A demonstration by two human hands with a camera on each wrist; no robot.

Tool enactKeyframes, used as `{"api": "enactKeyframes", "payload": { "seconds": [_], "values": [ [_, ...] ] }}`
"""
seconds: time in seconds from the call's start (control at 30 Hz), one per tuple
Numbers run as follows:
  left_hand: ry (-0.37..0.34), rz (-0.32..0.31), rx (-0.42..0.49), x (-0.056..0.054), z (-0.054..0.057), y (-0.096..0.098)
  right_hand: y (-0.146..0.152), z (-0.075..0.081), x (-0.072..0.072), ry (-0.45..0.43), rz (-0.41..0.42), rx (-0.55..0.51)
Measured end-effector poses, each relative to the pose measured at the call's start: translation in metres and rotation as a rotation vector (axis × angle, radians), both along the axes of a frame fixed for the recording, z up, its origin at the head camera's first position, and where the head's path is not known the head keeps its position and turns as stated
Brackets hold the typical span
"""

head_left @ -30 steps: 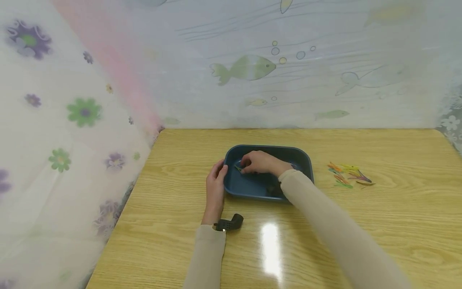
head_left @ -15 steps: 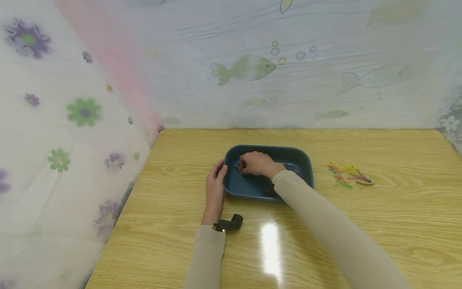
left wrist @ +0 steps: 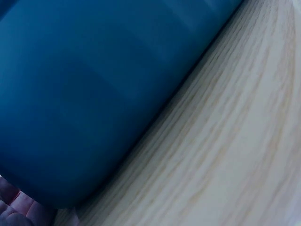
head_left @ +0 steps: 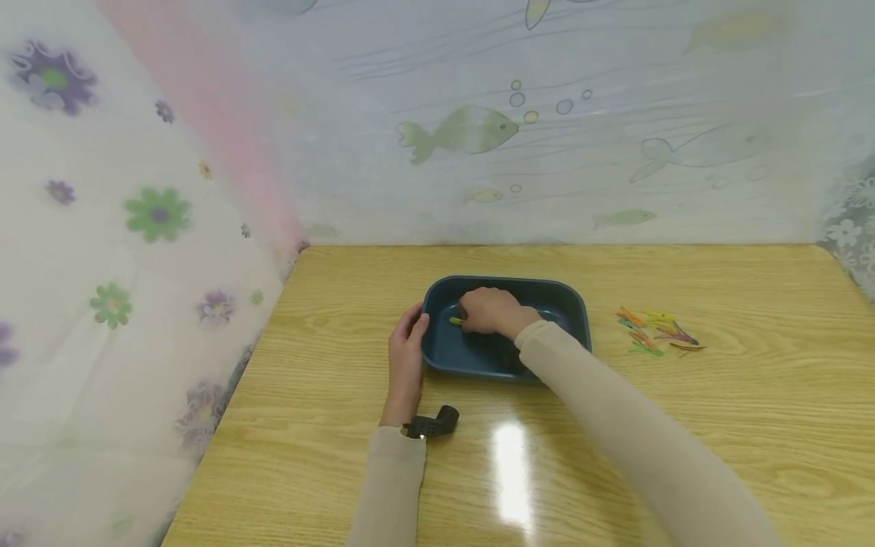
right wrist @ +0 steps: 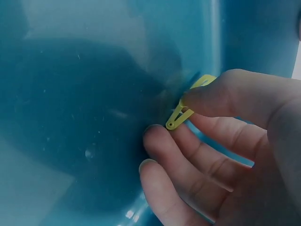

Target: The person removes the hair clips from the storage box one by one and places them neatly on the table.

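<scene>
A dark blue plastic tub (head_left: pixel 451 362) with rounded corners sits on the table. My left hand (head_left: pixel 408 342) grips its left end, thumb at the rim and fingers along the outer wall; in the left wrist view only some fingertips (left wrist: pixel 19 207) show beside the tub's corner. Inside the tub, my right hand (head_left: pixel 491 310) pinches a yellow snap hair clip (right wrist: pixel 181 113) between thumb and forefinger, low over the tub floor. The other fingers are bent loosely below the clip. In the head view just the clip's end sticks out left of the fingers.
Several colourful hair clips (head_left: pixel 645 330) lie in a loose pile on the wooden table (head_left: pixel 307 380), right of the tub. A black wrist device (head_left: pixel 437 422) is strapped on my left wrist. Patterned curtains (head_left: pixel 581 175) hang behind the table and at the left.
My right hand has shifted slightly within the tub, and the clip in its fingers has turned, so its yellow end shows more. The left hand stays at the tub's left end.
</scene>
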State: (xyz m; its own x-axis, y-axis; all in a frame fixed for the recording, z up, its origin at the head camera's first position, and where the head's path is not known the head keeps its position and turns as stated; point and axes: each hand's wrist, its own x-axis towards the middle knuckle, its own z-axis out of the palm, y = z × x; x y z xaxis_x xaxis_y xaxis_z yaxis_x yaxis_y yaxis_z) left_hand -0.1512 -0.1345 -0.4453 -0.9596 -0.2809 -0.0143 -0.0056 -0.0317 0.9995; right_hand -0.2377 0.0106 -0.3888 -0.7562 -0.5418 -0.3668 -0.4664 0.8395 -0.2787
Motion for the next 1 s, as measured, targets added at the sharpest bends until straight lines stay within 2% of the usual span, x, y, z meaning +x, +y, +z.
{"api": "enactKeyframes", "payload": {
  "seconds": [0.37, 0.5, 0.7, 0.93, 1.0],
  "values": [
    [0.005, -0.017, -0.001, 0.0, -0.001, 0.0, 0.013, 0.006, -0.003, -0.013, 0.05, -0.023],
    [0.001, -0.007, -0.006, 0.0, -0.001, 0.0, 0.018, 0.013, -0.002, -0.018, 0.076, -0.06],
    [-0.003, 0.001, -0.022, 0.0, -0.002, 0.001, 0.031, 0.025, 0.003, -0.016, 0.076, -0.067],
    [-0.014, 0.005, -0.018, 0.0, -0.002, 0.0, 0.045, 0.037, 0.012, 0.032, 0.069, -0.114],
    [-0.016, 0.0, -0.019, 0.001, 0.001, 0.0, 0.05, 0.041, 0.014, 0.046, 0.065, -0.136]
  ]
}}
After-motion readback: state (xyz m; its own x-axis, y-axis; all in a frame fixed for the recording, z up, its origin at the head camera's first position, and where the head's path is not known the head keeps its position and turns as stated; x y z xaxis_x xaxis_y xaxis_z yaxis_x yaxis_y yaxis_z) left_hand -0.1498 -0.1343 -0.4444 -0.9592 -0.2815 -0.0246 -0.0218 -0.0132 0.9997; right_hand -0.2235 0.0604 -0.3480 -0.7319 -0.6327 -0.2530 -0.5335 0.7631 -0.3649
